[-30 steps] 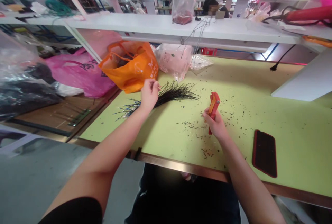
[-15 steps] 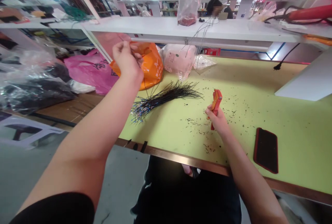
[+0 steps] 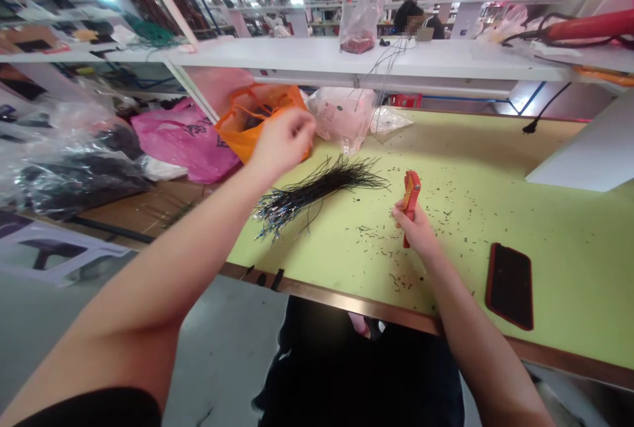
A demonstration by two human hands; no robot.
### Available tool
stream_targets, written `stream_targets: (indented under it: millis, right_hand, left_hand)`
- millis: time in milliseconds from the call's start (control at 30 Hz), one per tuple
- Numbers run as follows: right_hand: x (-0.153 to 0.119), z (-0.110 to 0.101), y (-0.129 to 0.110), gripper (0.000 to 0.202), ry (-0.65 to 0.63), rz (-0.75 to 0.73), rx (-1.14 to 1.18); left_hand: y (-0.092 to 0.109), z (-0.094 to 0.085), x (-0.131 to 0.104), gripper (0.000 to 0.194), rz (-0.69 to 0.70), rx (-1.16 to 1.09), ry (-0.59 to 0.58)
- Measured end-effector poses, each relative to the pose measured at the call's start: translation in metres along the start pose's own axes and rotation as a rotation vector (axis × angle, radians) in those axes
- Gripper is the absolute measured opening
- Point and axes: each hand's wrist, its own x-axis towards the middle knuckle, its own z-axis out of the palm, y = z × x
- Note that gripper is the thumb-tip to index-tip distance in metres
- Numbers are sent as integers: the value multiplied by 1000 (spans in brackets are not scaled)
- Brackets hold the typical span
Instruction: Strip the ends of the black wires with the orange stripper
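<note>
My right hand [image 3: 419, 226] is closed around a red and orange wire stripper [image 3: 411, 193], its head pointing up above the table. My left hand [image 3: 287, 140] hovers in front of the orange bag, smeared by motion with its fingers partly curled. Whether anything is in its fingers does not show. Below and to the right of it lies a bundle of thin black wires [image 3: 321, 183], bluish and shiny at the near left ends. A stray wire loops out from the bundle's near side.
Short dark clippings [image 3: 376, 232] are scattered over the yellow-green table [image 3: 559, 229]. A phone [image 3: 510, 285] lies at the right. An orange bag [image 3: 238, 127], a pink bag [image 3: 183, 140] and a clear bag [image 3: 341, 113] stand behind. A white shelf [image 3: 277, 54] crosses above; a person sits beyond.
My left hand has moved right and down from above the orange bag, uncovering its opening. A loose wire now shows at the bundle's near side. My right hand keeps its hold, nearly still.
</note>
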Motion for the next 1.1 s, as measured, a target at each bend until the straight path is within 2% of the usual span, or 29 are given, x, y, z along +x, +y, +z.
stream_targets:
  millis: [67,133,200,300,467,667,767,867,1100]
  right_hand:
    - [0,-2,-1,41,-49,-18,106]
    - [0,-3,-2,40,-103,-50,220]
    - [-1,-4,-3,39,-140,-72,283]
    - [-5,-3,-7,38,-185,-89,279]
    - [-15,2,-19,25,-258,-178,193]
    - [-19,9,-16,27,-184,-174,175]
    - [-20,9,-16,29,-191,-203,176]
    - [-19,3,-16,31,-304,-164,199]
    - [-8,-18,-1,35,-763,18,445]
  left_hand:
    - [25,17,-38,31,-13,-58,-208]
    - [47,33,-73,32,17,-119,-332]
    - [64,47,-101,34,33,-185,-351]
    - [81,62,-123,34,58,-269,-326]
    - [91,77,-128,30,41,-353,-291]
    - [99,96,-129,25,60,-451,-245]
    - [103,104,-125,28,73,-489,-234]
    - [101,109,-122,30,63,-516,-227]
    - [86,116,-127,36,-13,-495,-232]
